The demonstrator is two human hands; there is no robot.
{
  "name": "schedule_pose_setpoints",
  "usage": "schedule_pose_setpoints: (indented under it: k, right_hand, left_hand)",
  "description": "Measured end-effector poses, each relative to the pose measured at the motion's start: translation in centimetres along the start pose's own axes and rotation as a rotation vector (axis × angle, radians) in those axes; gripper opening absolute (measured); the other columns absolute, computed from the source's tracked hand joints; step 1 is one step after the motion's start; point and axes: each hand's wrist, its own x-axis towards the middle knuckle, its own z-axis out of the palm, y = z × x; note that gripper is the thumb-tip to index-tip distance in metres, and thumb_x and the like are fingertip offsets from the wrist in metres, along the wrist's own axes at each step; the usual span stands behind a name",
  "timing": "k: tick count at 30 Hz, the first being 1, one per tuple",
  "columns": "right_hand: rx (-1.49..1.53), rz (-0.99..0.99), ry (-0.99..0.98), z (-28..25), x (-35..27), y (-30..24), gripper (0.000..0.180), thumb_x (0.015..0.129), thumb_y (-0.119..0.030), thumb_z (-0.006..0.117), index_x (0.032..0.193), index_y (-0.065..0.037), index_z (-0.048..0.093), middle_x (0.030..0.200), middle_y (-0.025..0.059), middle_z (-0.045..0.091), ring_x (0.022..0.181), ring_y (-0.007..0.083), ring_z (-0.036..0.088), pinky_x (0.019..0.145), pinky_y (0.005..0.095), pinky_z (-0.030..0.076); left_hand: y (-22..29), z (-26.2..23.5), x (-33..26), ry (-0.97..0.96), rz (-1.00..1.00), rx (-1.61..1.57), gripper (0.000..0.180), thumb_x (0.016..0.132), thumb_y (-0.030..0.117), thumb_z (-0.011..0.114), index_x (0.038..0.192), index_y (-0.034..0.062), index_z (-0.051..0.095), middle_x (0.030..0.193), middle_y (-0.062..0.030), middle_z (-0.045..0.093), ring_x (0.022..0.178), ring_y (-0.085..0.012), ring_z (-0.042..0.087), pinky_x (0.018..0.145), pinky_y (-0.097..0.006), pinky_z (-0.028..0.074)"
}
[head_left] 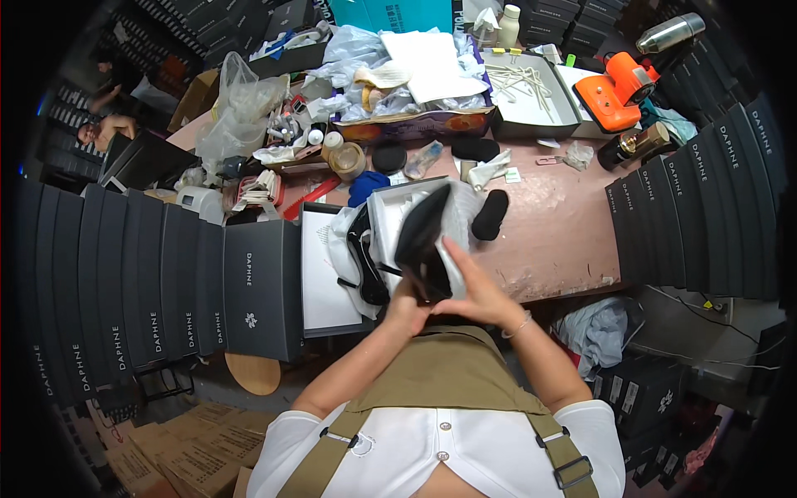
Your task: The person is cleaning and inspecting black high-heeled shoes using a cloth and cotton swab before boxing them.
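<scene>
Both hands hold a black shoe [422, 236] upright over the front edge of the table, its outline partly smeared by motion. My left hand [404, 313] grips its lower end from the left. On the right, my right hand [477, 290] presses against its side, thumb and fingers round the lower part. Pale, see-through wrapping [462, 217] shows behind the shoe. Just left of my hands, another black shoe [365, 257], with a heel, lies on white paper in an open shoe box [314, 270]. A small black pad [491, 215] rests right of the held shoe.
Dark shoe boxes stand in rows at left [174, 274] and right [689, 216]. At the back are a carton of crumpled plastic [415, 124], a box of white sticks [531, 91] and an orange tool [616, 93]. A stool [252, 373] stands below left. Another person [112, 131] is far left.
</scene>
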Motion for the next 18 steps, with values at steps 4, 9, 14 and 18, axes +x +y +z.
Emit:
schedule_pose_setpoints:
  k: [4,9,14,18]
  right_hand:
    - [0.638,0.329,0.262,-0.6,-3.4,1.7,0.063,0.075,-0.021,0.074,0.127,0.005,0.048,0.112,0.0145,0.062,0.103,0.0186,0.057,0.093,0.0323,0.044]
    - [1.449,0.353,0.240,-4.1,-8.3,4.8,0.085,0.077,-0.057,0.067,0.129,0.006,0.044,0.121,0.0184,0.056,0.085,0.0220,0.063,0.067,0.0325,0.054]
    - [1.615,0.178,0.167,-4.2,-8.3,3.8,0.093,0.077,-0.062,0.063,0.137,0.004,0.035,0.128,0.0197,0.050,0.090,0.0222,0.059,0.068,0.0321,0.052]
    - [1.619,0.291,0.213,-5.1,-8.8,3.6,0.091,0.075,-0.062,0.067,0.137,-0.002,0.037,0.124,0.0178,0.052,0.091,0.0205,0.058,0.070,0.0314,0.050]
  left_hand:
    - [1.7,-0.1,0.1,-0.648,-0.074,0.874,0.047,0.096,0.033,0.052,0.131,0.0024,0.046,0.115,-0.0071,0.059,0.108,-0.0173,0.055,0.095,-0.031,0.043]
    - [6.6,0.1,9.8,-0.007,0.554,1.497,0.072,0.080,0.029,0.071,0.137,0.0042,0.036,0.075,-0.0135,0.066,0.069,-0.0291,0.065,0.067,-0.037,0.051]
    - [4.4,-3.3,19.9,0.077,0.320,1.291,0.040,0.085,0.025,0.065,0.115,-0.0010,0.054,0.076,-0.0135,0.063,0.064,-0.0210,0.062,0.061,-0.031,0.051]
    - [7.5,-0.7,10.8,-0.202,0.192,0.936,0.020,0.092,0.020,0.059,0.098,0.0010,0.057,0.076,-0.0046,0.059,0.062,-0.0104,0.057,0.058,-0.025,0.049]
